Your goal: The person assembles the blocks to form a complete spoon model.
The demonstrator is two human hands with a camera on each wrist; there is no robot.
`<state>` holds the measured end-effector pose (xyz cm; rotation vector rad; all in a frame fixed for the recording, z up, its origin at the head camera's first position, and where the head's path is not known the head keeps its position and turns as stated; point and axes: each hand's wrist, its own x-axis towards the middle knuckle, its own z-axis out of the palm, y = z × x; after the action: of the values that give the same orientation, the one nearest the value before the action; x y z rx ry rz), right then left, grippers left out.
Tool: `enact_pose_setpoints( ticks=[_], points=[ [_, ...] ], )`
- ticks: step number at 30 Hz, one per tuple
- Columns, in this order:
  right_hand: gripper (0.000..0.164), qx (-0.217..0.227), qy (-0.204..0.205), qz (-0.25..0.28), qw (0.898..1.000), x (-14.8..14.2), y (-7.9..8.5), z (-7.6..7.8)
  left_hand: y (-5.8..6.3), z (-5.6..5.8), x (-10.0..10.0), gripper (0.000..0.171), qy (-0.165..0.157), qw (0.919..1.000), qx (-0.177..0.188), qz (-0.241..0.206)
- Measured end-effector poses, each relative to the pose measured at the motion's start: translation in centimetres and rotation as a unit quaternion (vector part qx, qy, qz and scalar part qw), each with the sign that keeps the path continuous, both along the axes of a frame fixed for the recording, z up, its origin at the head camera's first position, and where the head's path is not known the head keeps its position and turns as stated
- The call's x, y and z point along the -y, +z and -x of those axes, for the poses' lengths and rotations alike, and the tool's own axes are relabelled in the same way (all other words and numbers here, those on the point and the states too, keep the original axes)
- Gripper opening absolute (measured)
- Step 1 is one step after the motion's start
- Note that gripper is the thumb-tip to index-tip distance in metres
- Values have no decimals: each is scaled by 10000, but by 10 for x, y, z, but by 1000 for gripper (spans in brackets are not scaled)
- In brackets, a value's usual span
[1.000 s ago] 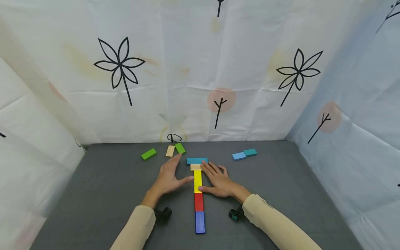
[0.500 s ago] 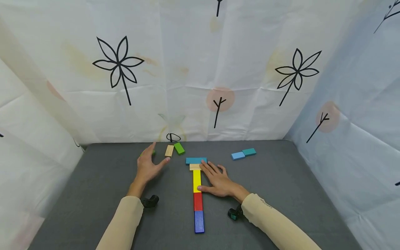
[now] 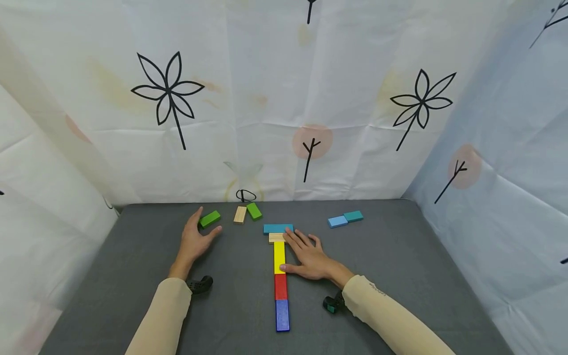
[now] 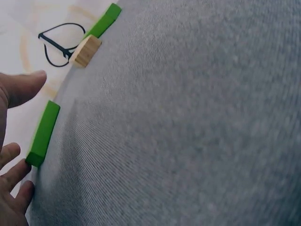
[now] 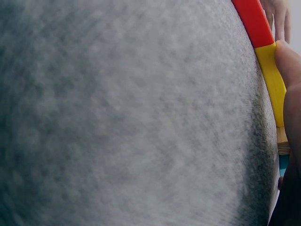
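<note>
At the near end of the grey desk point(image 3: 390, 251), a blue block point(image 3: 282, 315) lies lengthwise, followed in line by a red block point(image 3: 280, 287) and a yellow block point(image 3: 279, 254), end to end. The right hand point(image 3: 310, 259) rests flat to the right of this line, its grip spread apart and clamped on nothing: the thumb tip touches the yellow block near the red one, and the fingertips reach the right end of a wooden block point(image 3: 276, 237) laid crosswise beyond the yellow. A longer teal block point(image 3: 278, 228) lies crosswise against its far side.

To the left, the left hand point(image 3: 193, 244) has its grip apart, thumb well away from the fingers. A green block point(image 3: 210, 219) lies slanted across that gap, the fingers around its left end and the thumb nearer the person. In the left wrist view a fingertip meets one end of it; whether it presses there, I cannot tell.

Farther right, a light blue block point(image 3: 337, 222) and a blue-green block point(image 3: 353, 216) touch end to end. Near the far edge, a small wooden block point(image 3: 240, 215) stands just beside a second green block point(image 3: 254, 211). Behind rises a white cloth point(image 3: 266, 74) with leaf drawings.
</note>
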<state>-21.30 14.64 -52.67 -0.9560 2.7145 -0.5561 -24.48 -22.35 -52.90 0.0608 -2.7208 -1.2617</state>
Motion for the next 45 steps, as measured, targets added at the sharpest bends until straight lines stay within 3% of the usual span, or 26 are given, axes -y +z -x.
enact_pose_setpoints(
  ticks=[12,24,31,36,41,45],
  points=[
    [89,4,16,65,10000,-1,1,0,-3,2,-5,85,-21,10000,-69,4],
    [89,51,1,64,10000,-1,-1,0,2,15,-6,88,-308,9989,341,27],
    [89,43,-5,108,9999,-1,1,0,1,23,-1,91,-146,9954,784,527],
    [88,43,-6,100,9999,0,1,1,1,26,3,90,-238,9905,1064,837],
    [88,68,-15,102,9999,0,1,0,1,28,3,80,-296,9900,993,955],
    [88,43,-31,60,10000,0,1,1,0,26,1,74,-222,9933,805,800]
  ],
)
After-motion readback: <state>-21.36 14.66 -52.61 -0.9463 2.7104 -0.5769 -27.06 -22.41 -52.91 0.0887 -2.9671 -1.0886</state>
